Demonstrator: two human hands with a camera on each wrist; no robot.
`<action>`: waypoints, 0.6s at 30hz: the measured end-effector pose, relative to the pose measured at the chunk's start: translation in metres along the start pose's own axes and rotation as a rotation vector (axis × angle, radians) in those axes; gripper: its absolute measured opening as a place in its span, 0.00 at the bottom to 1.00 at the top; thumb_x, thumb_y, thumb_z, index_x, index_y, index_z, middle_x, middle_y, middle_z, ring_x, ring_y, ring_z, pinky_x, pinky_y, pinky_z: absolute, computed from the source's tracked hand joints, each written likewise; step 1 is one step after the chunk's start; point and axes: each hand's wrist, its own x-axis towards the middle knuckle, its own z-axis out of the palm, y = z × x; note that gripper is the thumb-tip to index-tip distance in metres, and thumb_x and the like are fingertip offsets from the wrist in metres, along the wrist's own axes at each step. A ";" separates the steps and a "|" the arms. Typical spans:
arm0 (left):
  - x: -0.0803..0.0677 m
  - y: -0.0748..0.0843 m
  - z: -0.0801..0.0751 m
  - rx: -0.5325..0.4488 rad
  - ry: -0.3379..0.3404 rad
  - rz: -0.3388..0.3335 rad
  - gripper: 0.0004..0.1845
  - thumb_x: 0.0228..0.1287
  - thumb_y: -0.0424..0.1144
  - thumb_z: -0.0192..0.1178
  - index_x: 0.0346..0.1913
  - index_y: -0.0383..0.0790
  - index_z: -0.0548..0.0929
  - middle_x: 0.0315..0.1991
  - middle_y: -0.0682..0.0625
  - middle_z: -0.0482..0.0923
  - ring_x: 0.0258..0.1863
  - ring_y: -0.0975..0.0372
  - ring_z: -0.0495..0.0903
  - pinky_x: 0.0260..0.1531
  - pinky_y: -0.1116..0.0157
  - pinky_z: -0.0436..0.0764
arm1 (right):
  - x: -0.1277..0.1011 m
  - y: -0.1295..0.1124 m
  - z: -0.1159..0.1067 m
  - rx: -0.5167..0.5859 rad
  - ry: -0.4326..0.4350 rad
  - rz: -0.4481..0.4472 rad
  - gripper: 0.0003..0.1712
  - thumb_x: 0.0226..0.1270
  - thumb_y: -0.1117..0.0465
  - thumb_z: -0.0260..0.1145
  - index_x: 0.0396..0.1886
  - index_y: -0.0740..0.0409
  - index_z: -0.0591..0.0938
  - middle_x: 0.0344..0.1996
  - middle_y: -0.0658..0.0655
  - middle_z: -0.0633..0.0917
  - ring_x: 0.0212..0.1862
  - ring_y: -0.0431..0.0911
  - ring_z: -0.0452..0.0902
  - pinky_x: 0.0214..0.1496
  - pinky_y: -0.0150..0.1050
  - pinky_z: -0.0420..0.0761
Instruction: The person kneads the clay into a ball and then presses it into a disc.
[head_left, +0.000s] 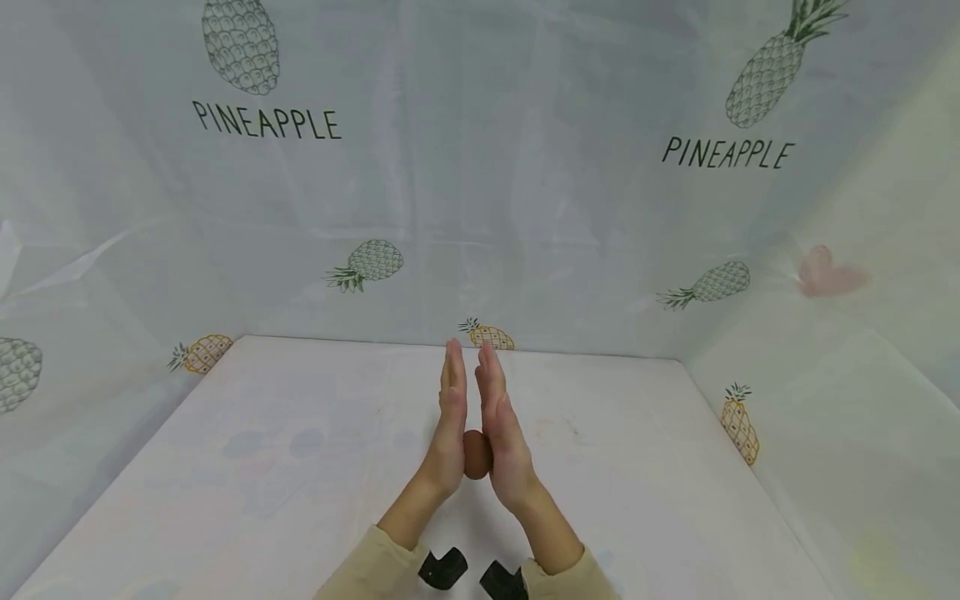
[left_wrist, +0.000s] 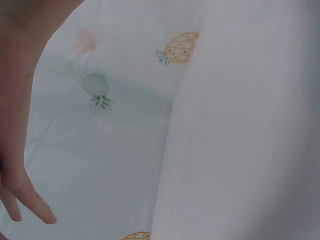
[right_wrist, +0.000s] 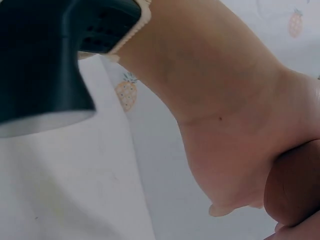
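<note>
A smooth brown ball [head_left: 477, 455], clay-like in look, sits between the lower palms of both hands. The left hand [head_left: 451, 429] presses its palm against the ball's left side, with straight fingers pointing forward. From the other side the right hand [head_left: 507, 437] presses it in the same way, fingers also straight. A narrow gap parts the two sets of fingers. In the right wrist view the brown ball [right_wrist: 295, 185] appears at the right edge, partly covered by the hands. The left wrist view shows part of a hand along its left side, without the ball.
Below the hands spreads a white tabletop [head_left: 315, 450] with faint printed marks. Sheets printed with pineapples form a back wall [head_left: 480, 183] and side walls around it. Black camera mounts [head_left: 444, 569] sit at the wrists, beside beige sleeves [head_left: 375, 567].
</note>
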 end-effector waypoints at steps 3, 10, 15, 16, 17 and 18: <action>-0.001 -0.002 0.004 -0.015 -0.011 -0.002 0.32 0.85 0.58 0.19 0.86 0.64 0.31 0.86 0.66 0.23 0.85 0.58 0.21 0.75 0.32 0.23 | 0.000 -0.001 -0.003 0.007 0.009 -0.012 0.37 0.87 0.44 0.19 0.89 0.46 0.34 0.87 0.45 0.34 0.86 0.55 0.26 0.82 0.64 0.26; -0.007 -0.003 0.013 -0.032 -0.071 0.024 0.31 0.87 0.51 0.18 0.86 0.62 0.31 0.86 0.63 0.22 0.85 0.60 0.21 0.76 0.33 0.25 | 0.001 -0.002 -0.015 0.047 0.071 0.005 0.38 0.86 0.40 0.21 0.89 0.45 0.33 0.87 0.45 0.35 0.87 0.53 0.27 0.81 0.65 0.24; -0.009 -0.002 0.018 -0.018 -0.096 0.047 0.31 0.87 0.52 0.16 0.86 0.63 0.31 0.86 0.64 0.22 0.85 0.60 0.21 0.74 0.31 0.25 | 0.002 -0.001 -0.023 0.067 0.125 0.032 0.37 0.86 0.38 0.23 0.89 0.37 0.36 0.87 0.44 0.38 0.86 0.50 0.28 0.82 0.65 0.25; -0.010 -0.002 0.019 -0.018 -0.101 0.051 0.31 0.87 0.52 0.16 0.86 0.63 0.30 0.86 0.63 0.22 0.85 0.60 0.20 0.74 0.30 0.25 | 0.002 -0.001 -0.024 0.071 0.138 0.038 0.37 0.86 0.37 0.23 0.89 0.36 0.37 0.87 0.44 0.39 0.87 0.50 0.29 0.82 0.65 0.25; -0.010 -0.001 0.020 -0.019 -0.104 0.053 0.31 0.87 0.53 0.16 0.86 0.63 0.30 0.86 0.64 0.22 0.85 0.60 0.20 0.74 0.30 0.25 | 0.002 0.000 -0.025 0.074 0.149 0.043 0.37 0.86 0.36 0.24 0.89 0.35 0.37 0.87 0.44 0.39 0.87 0.49 0.29 0.82 0.65 0.26; -0.011 0.000 0.021 -0.024 -0.107 0.056 0.31 0.87 0.53 0.16 0.86 0.62 0.30 0.86 0.63 0.22 0.85 0.59 0.20 0.74 0.30 0.24 | 0.003 0.000 -0.026 0.079 0.161 0.047 0.37 0.86 0.36 0.24 0.89 0.35 0.37 0.87 0.44 0.39 0.87 0.49 0.30 0.82 0.64 0.26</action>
